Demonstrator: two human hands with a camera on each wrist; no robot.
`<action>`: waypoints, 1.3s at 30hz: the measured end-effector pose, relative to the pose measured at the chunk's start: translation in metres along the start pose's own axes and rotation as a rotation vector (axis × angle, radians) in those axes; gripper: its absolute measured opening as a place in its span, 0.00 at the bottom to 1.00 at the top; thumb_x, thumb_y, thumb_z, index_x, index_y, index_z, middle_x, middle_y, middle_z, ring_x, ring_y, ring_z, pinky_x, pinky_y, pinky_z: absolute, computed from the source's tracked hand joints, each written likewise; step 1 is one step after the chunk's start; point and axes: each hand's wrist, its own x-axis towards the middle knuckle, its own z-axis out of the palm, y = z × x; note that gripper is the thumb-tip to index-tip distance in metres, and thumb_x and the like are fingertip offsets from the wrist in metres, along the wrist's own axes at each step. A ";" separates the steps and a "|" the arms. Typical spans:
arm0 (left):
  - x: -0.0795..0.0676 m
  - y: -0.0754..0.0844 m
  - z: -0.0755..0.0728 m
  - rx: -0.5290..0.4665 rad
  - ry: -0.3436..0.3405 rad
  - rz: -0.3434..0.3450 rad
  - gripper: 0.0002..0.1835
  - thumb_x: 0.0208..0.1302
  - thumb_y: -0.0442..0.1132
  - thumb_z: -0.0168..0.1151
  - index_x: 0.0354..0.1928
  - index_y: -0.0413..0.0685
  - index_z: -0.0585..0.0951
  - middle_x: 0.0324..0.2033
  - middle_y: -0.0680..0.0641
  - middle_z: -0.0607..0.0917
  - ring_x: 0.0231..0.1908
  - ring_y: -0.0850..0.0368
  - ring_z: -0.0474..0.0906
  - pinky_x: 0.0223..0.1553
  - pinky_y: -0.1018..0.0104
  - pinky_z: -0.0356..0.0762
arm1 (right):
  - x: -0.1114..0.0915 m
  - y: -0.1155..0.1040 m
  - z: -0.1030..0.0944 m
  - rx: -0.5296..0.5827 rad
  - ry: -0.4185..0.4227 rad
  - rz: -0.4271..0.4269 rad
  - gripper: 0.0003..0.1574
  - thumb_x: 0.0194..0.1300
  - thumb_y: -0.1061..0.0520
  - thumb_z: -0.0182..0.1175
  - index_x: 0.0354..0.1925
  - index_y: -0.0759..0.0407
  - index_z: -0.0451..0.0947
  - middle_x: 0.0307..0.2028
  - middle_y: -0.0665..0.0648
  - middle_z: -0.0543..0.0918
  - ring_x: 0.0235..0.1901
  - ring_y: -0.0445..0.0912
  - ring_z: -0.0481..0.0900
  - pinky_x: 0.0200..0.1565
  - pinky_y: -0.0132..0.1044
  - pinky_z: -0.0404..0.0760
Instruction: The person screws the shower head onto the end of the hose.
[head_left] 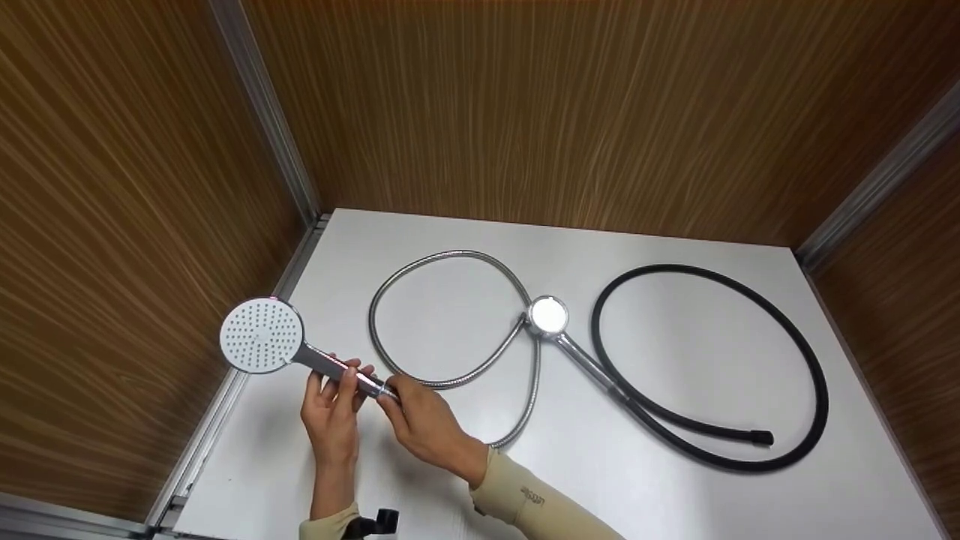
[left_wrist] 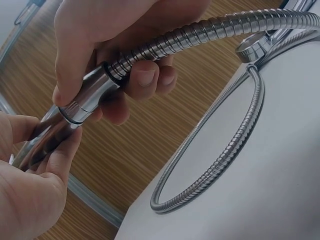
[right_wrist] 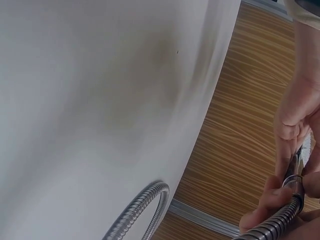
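A large round shower head [head_left: 262, 335] with a white nozzle face and chrome handle is held up at the table's left side. My left hand [head_left: 331, 416] grips its handle between thumb and fingers. At the handle's lower end, my right hand [head_left: 427, 421] pinches the chrome connector [left_wrist: 95, 90] of a silver metal shower hose [left_wrist: 220, 32]. In the left wrist view the connector sits against the handle end, a thin ring at the joint. From there the hose runs off and loops over the white table [head_left: 660, 495].
A smaller shower head [head_left: 548, 315] lies mid-table, its handle joined to a black hose [head_left: 821, 382] coiled at the right. The silver hose passes beneath or beside this head. Wood-grain panels [head_left: 525, 112] stand behind and at both sides, with metal rails along the edges.
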 end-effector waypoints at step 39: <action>0.000 0.000 0.000 -0.004 -0.015 -0.006 0.18 0.74 0.26 0.61 0.63 0.37 0.73 0.42 0.46 0.90 0.41 0.54 0.92 0.49 0.61 0.92 | 0.001 0.003 -0.001 0.133 -0.021 -0.017 0.18 0.82 0.53 0.55 0.57 0.65 0.68 0.39 0.55 0.85 0.33 0.36 0.75 0.36 0.20 0.76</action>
